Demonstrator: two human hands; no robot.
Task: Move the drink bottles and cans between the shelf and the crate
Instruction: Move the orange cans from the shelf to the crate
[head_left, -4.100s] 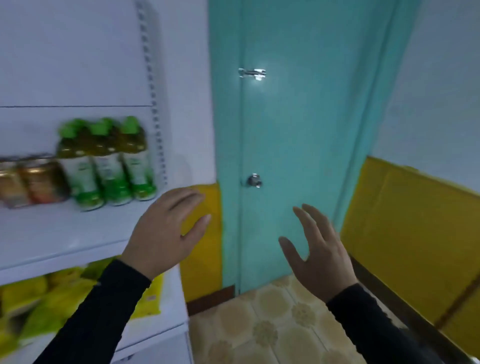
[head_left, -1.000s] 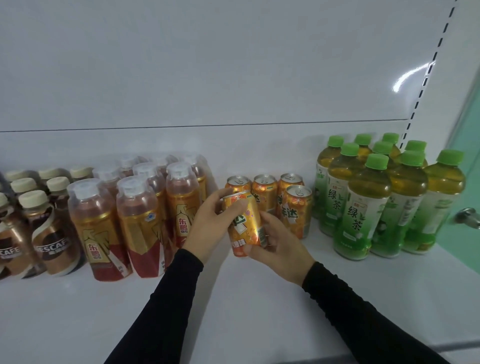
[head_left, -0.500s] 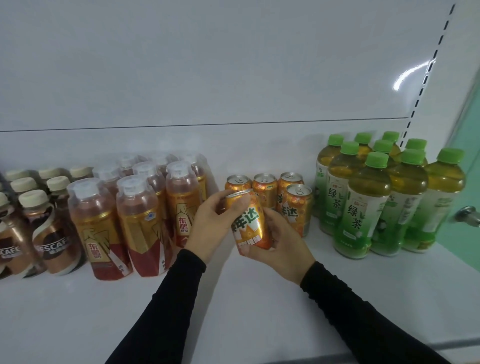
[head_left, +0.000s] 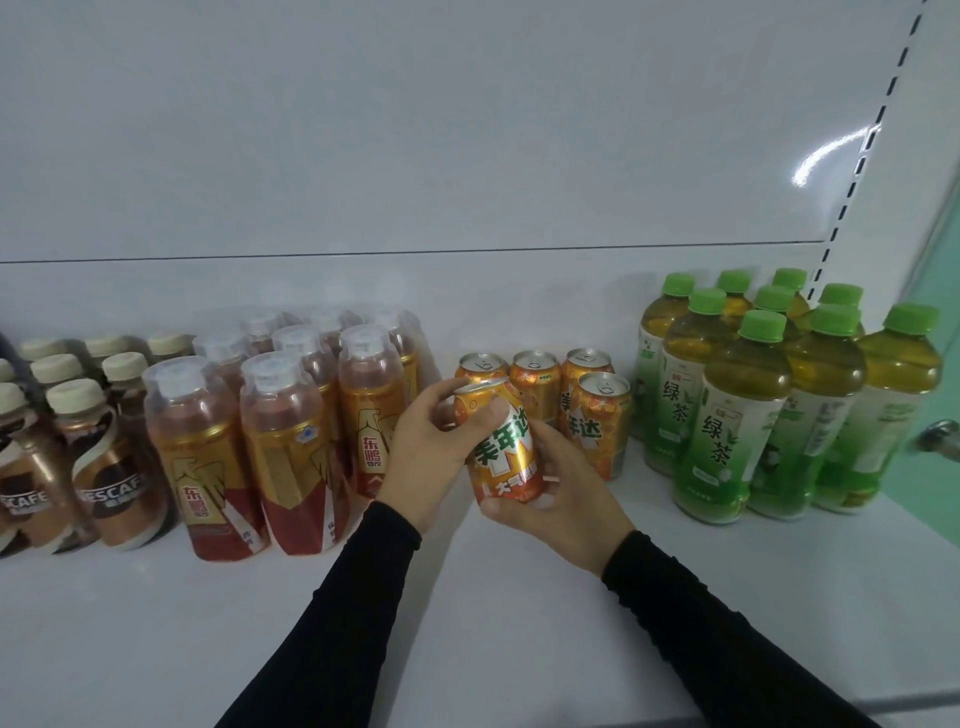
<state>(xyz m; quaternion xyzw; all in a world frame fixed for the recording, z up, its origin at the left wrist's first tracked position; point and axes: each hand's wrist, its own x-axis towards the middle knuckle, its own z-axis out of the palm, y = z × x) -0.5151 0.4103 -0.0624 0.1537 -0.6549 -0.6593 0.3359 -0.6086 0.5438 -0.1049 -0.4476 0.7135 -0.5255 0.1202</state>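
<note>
From the head view, both hands meet over the middle of the white shelf board (head_left: 519, 623). The left hand (head_left: 431, 457) curls round the upper part of an orange drink can with green lettering (head_left: 501, 441), thumb across its side and fingers near the rim. The right hand (head_left: 561, 493) cups the same can from below and behind, fingers wrapped round its base. The can is tilted, top leaning left, lifted just off the shelf.

In front of the hands the board lies bare right down to its front edge, the widest open room here. Behind the can, close, stand four more orange cans (head_left: 566, 400), three in a row and one just ahead at the right. To the left, touching distance from the left wrist, is a shrink-wrapped pack of gold-and-red bottles with clear caps (head_left: 270, 431); further left, brown coffee bottles with cream caps (head_left: 78, 457) run past the frame's edge. To the right, a cluster of green-capped tea bottles (head_left: 769, 405) fills the shelf up to the slotted white upright (head_left: 857, 171). The white back panel (head_left: 415, 156) closes the rear.
</note>
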